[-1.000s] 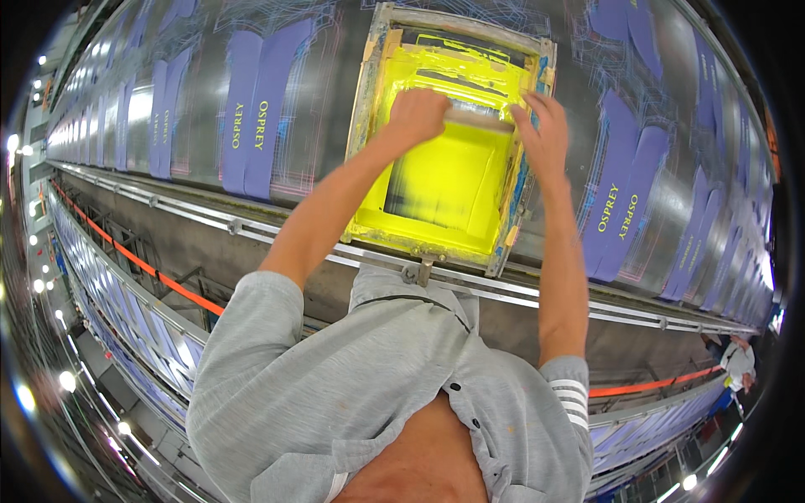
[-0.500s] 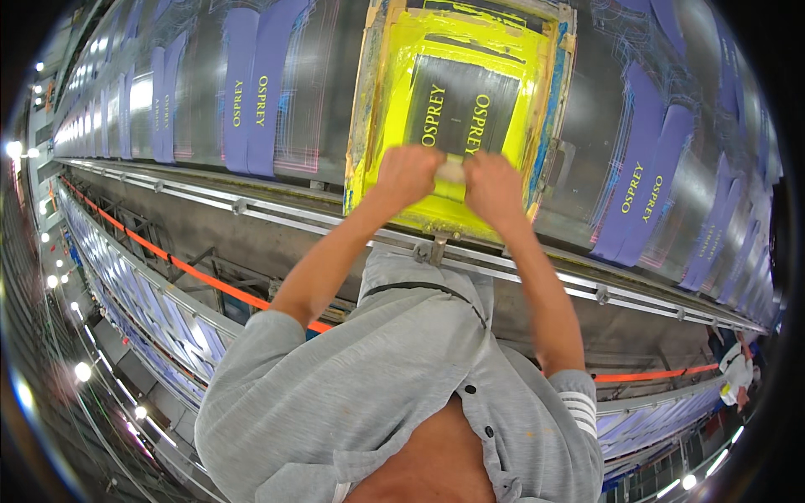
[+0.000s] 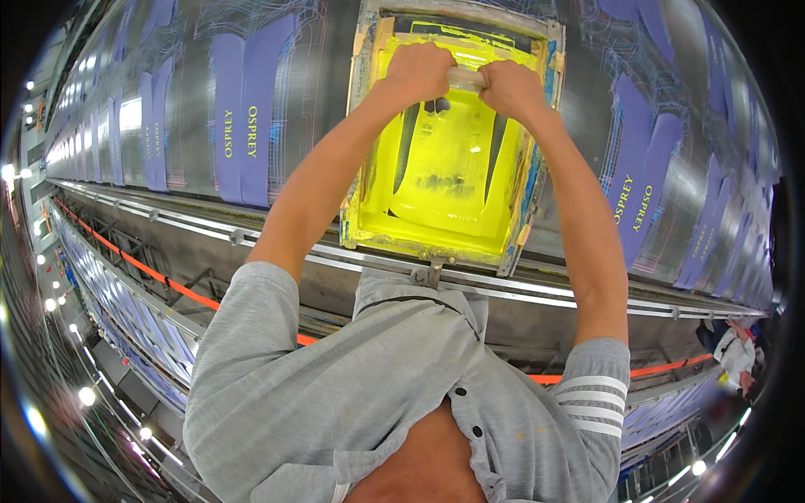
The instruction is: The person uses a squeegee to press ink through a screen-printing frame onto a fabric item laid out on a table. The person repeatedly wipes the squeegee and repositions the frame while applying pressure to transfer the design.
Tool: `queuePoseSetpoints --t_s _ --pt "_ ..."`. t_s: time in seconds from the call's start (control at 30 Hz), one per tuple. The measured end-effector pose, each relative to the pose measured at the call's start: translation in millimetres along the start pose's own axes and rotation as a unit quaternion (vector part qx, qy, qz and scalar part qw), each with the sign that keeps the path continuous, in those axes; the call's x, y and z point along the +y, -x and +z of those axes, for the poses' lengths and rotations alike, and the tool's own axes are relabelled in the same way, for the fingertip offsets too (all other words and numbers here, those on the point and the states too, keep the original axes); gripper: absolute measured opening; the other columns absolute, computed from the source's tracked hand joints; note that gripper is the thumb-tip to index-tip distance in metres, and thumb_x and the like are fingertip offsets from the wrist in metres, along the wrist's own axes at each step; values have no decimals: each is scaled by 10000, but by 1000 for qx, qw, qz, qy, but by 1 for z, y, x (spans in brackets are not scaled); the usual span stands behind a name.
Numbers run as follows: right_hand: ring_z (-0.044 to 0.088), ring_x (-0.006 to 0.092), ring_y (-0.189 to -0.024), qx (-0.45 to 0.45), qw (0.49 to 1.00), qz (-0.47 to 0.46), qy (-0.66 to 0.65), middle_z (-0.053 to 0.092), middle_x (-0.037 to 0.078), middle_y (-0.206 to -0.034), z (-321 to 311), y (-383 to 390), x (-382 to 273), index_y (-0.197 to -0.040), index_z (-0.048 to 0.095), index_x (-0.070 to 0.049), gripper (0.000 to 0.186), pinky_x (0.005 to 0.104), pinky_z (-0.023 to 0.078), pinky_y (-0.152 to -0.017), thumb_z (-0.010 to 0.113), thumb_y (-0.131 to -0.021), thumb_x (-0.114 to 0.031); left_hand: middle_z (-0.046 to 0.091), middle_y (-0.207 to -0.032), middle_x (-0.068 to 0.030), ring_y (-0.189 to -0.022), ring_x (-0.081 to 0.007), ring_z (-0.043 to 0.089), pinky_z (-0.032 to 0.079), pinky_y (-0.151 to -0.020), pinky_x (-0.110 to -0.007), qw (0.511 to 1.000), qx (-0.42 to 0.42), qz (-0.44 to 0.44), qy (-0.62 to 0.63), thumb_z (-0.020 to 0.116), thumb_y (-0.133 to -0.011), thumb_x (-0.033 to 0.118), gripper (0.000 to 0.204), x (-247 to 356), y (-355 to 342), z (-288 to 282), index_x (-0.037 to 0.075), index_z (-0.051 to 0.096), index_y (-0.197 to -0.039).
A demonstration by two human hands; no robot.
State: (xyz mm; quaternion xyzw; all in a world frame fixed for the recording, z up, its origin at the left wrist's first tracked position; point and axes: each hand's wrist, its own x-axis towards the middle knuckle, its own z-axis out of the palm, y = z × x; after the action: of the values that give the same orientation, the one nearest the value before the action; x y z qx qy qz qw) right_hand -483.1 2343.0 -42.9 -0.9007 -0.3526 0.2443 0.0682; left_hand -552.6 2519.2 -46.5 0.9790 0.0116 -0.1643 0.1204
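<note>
My left hand (image 3: 423,74) and my right hand (image 3: 515,89) are both closed around the ends of a pale-handled squeegee (image 3: 466,78). It sits near the far end of a screen-printing frame (image 3: 356,142), whose worn edges are taped and stained yellow and blue. My fists cover most of the squeegee, and its blade is hidden. Bright yellow ink (image 3: 444,159) lies over most of the mesh, with dark patches showing along both sides. The frame lies on a long dark printing table (image 3: 323,109), its near end by the metal rail.
Purple fabric pieces with yellow lettering (image 3: 270,109) lie left of the frame, and more purple pieces (image 3: 650,180) lie right. A metal rail (image 3: 537,295) runs along the table's near edge. Behind me are an orange strip (image 3: 172,285) and another table. A person (image 3: 736,356) stands far right.
Both hands and the squeegee have moved from the frame's near end to its far end. Yellow ink now covers the mesh area that showed dark with lettering. My arms are stretched farther.
</note>
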Motion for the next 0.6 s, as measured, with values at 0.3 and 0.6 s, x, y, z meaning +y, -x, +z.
queuePoseSetpoints --t_s 0.3,0.6 --pt "668 294 -867 107 990 -94 -9 664 114 -867 102 138 -52 -854 705 -85 119 506 490 -912 649 -749 -84 729 -865 -84 -829 -289 710 555 -705 -445 995 38 14 92 661 -732 61 340 34 157 89 186 769 -1029" --pt "705 346 -825 6 1000 -24 -3 713 143 -845 62 117 -49 -874 739 -91 153 476 554 -804 621 -788 -136 729 -880 -111 -833 -327 708 559 -716 -471 999 -34 0 42 650 -752 116 284 30 127 55 226 780 -979"
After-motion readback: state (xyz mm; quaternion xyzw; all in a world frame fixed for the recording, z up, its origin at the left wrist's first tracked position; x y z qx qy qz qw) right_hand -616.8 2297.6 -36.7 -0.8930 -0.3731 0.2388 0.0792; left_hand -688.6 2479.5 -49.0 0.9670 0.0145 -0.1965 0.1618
